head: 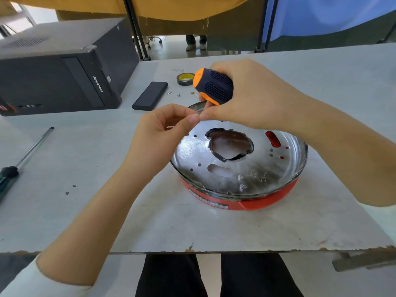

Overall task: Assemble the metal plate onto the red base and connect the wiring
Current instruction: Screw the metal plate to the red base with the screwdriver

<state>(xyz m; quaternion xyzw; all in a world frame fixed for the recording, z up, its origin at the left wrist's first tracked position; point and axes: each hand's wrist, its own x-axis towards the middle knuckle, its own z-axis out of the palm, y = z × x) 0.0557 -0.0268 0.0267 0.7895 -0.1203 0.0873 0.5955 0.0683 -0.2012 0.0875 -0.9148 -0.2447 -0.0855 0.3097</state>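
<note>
A round shiny metal plate (240,168) with a taped central hole lies on top of the red base (267,203) near the middle of the table. My right hand (252,97) grips a stubby orange-and-black screwdriver (213,86) above the plate's far-left rim. My left hand (162,133) is beside it, thumb and fingers pinched together at the screwdriver's lower end. What they pinch is too small to see. The screwdriver's tip is hidden by my fingers.
A black computer case (55,69) lies at the back left. A black slab (150,95), a tape roll (185,79) and small loose screws (179,94) lie behind the plate. A long screwdriver (23,159) lies at the left. The table's front edge (192,251) is close to me.
</note>
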